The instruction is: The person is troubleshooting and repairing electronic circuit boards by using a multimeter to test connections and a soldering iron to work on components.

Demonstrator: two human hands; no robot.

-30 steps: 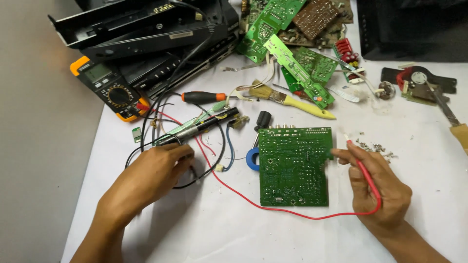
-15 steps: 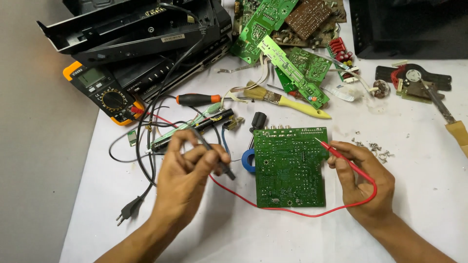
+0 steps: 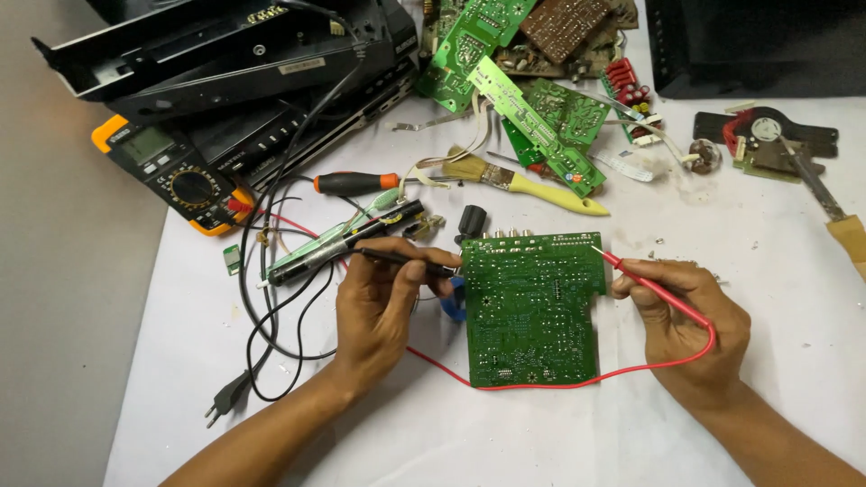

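A green circuit board [image 3: 534, 307] lies solder side up on the white table sheet [image 3: 776, 234]. My left hand [image 3: 383, 302] grips a black test probe [image 3: 401, 260], whose tip touches the board's upper left edge. My right hand [image 3: 686, 320] pinches a red test probe [image 3: 645, 281], with its tip on the board's upper right corner. The red lead [image 3: 577, 381] loops below the board. An orange and black multimeter [image 3: 176, 176] lies at the far left, wired to the probes.
Black device casings [image 3: 225, 63] are piled at the back left. More green boards [image 3: 541, 117] lie at the back, with a yellow-handled brush [image 3: 532, 185], an orange-handled screwdriver [image 3: 356, 183] and a mains plug [image 3: 225, 397]. Dark parts [image 3: 767, 135] sit at the right.
My left hand picked up the black probe from among the wires and brought it to the board's left edge. My right hand moved the red probe tip onto the board's upper right corner.
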